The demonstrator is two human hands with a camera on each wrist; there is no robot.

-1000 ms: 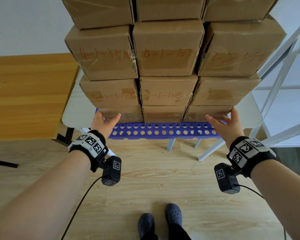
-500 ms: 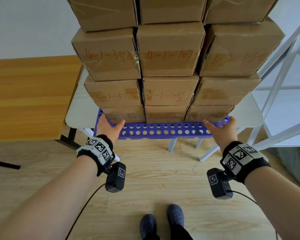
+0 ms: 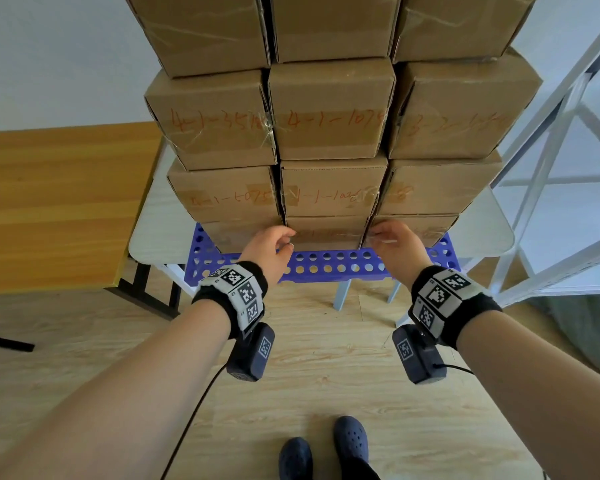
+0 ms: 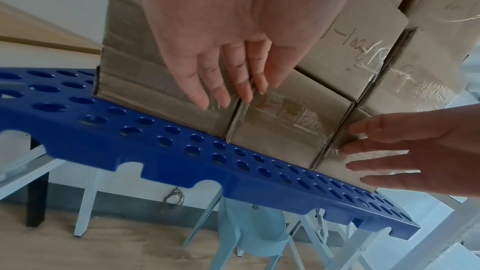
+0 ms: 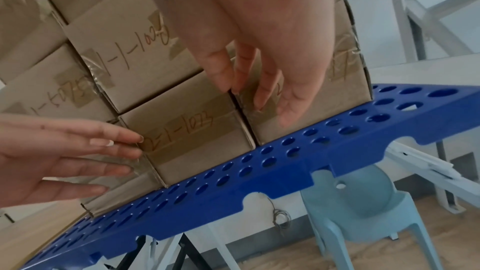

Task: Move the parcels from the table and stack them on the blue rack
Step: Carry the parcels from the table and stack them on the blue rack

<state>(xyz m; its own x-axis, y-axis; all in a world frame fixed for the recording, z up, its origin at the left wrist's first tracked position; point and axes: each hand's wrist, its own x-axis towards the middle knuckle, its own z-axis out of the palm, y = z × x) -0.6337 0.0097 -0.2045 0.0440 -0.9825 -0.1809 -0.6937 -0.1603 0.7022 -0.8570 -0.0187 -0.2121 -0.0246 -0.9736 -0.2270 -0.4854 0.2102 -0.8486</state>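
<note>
Brown cardboard parcels (image 3: 329, 199) stacked on blue perforated plastic rack (image 3: 326, 263) | step: bottom-middle parcel (image 3: 326, 232) being squared | left hand (image 3: 269, 245), right hand (image 3: 399, 245): grip slack, fingertips touching, nothing held | next: gentle inward nudge.

Stacked parcels (image 3: 329, 109) on blue rack (image 3: 326, 265)

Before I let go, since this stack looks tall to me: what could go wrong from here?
1. The boxes rise in several tiers on the blue rack; nudging the bottom middle box could shift those above.
2. Your left hand and right hand have fingertips at its side seams, where they might get pinched.
</note>
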